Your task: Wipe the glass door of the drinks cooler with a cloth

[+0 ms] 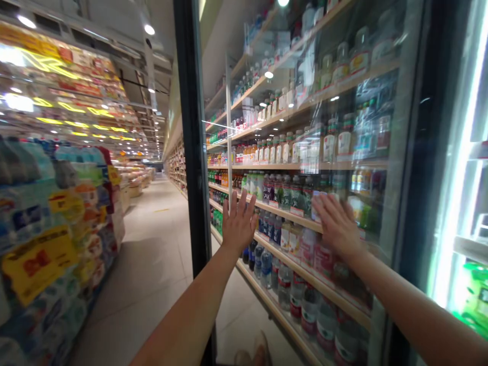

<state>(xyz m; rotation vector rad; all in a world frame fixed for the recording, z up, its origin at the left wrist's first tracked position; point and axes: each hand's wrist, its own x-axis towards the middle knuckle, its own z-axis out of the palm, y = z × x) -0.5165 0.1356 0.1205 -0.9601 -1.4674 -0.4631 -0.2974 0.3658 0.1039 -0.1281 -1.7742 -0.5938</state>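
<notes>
A glass cooler door (pixel 305 117) in a dark frame stands swung open in front of me. My left hand (pixel 239 221) is held up against the glass near the frame's left side, fingers spread and holding nothing. Further right, my right hand (pixel 339 223) also lies flat at the glass, its fingers stretched out and slightly blurred. Whether each palm fully touches the pane is hard to make out. Through and on the glass appear shelves with many drink bottles (pixel 295 193), some of it perhaps reflection.
A lit cooler interior (pixel 457 152) with a green pack (pixel 475 295) is at the right edge. Stacked packaged goods with a yellow sign (pixel 40 259) line the left. Between them a pale tiled aisle (pixel 160 229) runs back. A foot (pixel 261 348) shows at the bottom.
</notes>
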